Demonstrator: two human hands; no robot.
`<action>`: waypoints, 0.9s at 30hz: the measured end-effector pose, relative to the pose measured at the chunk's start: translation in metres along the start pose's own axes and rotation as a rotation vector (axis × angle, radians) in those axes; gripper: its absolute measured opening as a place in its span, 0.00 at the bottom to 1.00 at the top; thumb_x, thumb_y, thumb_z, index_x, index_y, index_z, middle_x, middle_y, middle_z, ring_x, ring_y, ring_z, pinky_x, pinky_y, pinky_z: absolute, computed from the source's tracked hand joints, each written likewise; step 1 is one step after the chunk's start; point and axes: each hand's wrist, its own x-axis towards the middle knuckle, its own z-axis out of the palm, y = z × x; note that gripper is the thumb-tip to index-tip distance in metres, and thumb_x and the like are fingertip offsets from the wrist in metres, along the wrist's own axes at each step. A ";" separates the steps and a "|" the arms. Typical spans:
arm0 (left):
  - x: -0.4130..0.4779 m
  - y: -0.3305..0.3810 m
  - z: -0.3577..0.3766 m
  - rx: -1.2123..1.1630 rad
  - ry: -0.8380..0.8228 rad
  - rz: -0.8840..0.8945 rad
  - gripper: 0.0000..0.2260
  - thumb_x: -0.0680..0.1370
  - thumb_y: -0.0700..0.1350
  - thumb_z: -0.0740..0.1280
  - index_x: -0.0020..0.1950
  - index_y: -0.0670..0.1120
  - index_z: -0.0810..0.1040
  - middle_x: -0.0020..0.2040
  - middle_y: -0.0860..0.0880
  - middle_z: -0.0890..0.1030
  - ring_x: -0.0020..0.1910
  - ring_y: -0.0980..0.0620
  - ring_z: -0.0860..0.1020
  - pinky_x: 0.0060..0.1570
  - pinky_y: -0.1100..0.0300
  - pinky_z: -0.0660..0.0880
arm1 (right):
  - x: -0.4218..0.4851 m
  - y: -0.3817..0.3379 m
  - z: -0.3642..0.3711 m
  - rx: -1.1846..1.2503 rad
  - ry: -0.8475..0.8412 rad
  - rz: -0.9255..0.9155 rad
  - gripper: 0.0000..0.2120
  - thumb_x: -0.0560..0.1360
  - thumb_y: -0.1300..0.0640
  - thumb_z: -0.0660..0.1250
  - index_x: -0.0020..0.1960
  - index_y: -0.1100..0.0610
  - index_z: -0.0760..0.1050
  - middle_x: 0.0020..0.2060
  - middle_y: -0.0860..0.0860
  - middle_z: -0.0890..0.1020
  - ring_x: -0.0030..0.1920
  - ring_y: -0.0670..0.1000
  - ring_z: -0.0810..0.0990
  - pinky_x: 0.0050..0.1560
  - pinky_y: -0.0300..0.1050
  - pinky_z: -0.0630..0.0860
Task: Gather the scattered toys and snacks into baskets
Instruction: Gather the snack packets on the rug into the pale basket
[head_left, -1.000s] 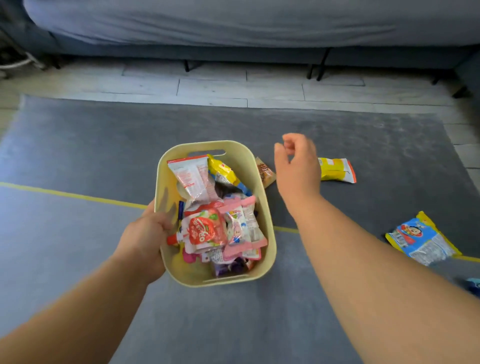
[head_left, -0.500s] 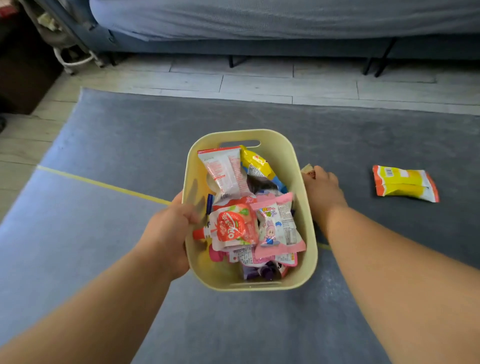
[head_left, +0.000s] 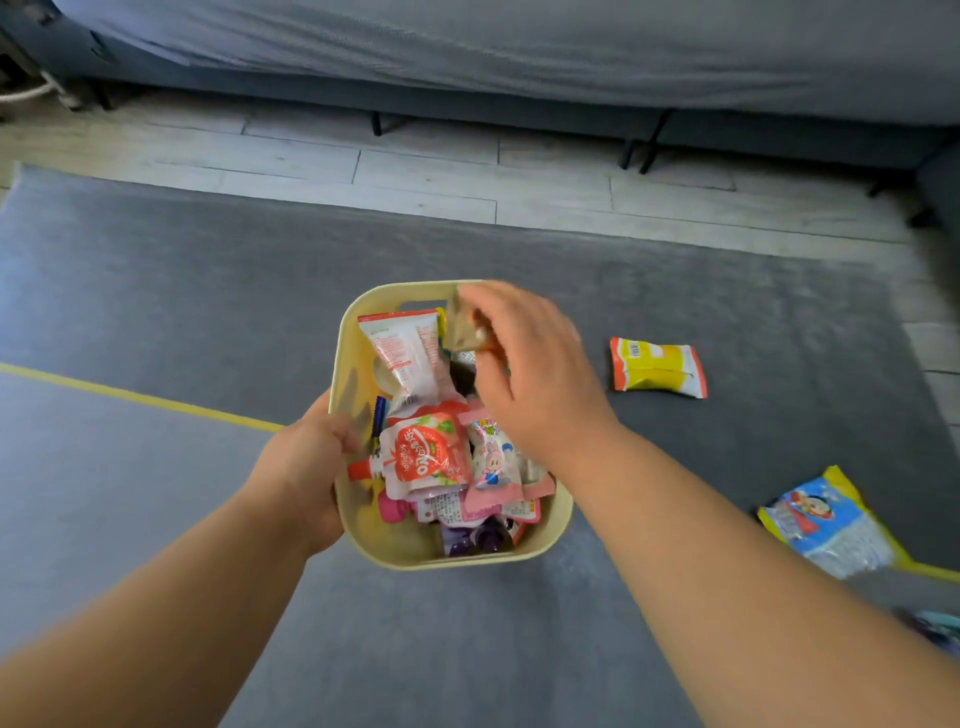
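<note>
While pinched in fingers (head_left: 480, 317), packet (head_left: 464, 328) overhangs basket (head_left: 347, 364).

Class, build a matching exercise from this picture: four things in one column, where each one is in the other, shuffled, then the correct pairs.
Things
1. small brown packet
2. orange and yellow packet
3. blue and yellow packet
4. red pouch

Places
A. lying inside the yellow basket
B. on the rug at the far right, near its yellow line
C. held in the right hand over the basket
D. on the rug just right of the basket

Pairs: 1-C, 2-D, 3-B, 4-A
</note>
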 end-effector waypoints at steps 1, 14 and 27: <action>-0.001 -0.001 0.006 -0.003 -0.015 0.002 0.18 0.75 0.33 0.56 0.47 0.50 0.82 0.50 0.39 0.84 0.49 0.36 0.83 0.41 0.41 0.82 | -0.008 0.001 0.000 -0.062 -0.078 -0.059 0.24 0.71 0.62 0.61 0.67 0.52 0.70 0.65 0.48 0.74 0.65 0.51 0.70 0.66 0.52 0.63; 0.004 -0.023 0.058 0.056 -0.082 -0.001 0.24 0.72 0.31 0.52 0.54 0.50 0.81 0.46 0.41 0.86 0.43 0.38 0.84 0.35 0.44 0.82 | -0.054 0.047 -0.027 -0.444 -0.588 0.019 0.28 0.80 0.39 0.49 0.77 0.43 0.48 0.78 0.43 0.45 0.77 0.49 0.42 0.72 0.62 0.38; 0.008 -0.024 0.069 0.188 -0.075 -0.008 0.23 0.71 0.32 0.54 0.53 0.52 0.81 0.52 0.38 0.84 0.51 0.35 0.83 0.51 0.33 0.78 | -0.022 0.156 -0.033 -0.203 -0.102 0.567 0.23 0.80 0.58 0.57 0.74 0.54 0.61 0.74 0.53 0.63 0.73 0.54 0.61 0.70 0.49 0.59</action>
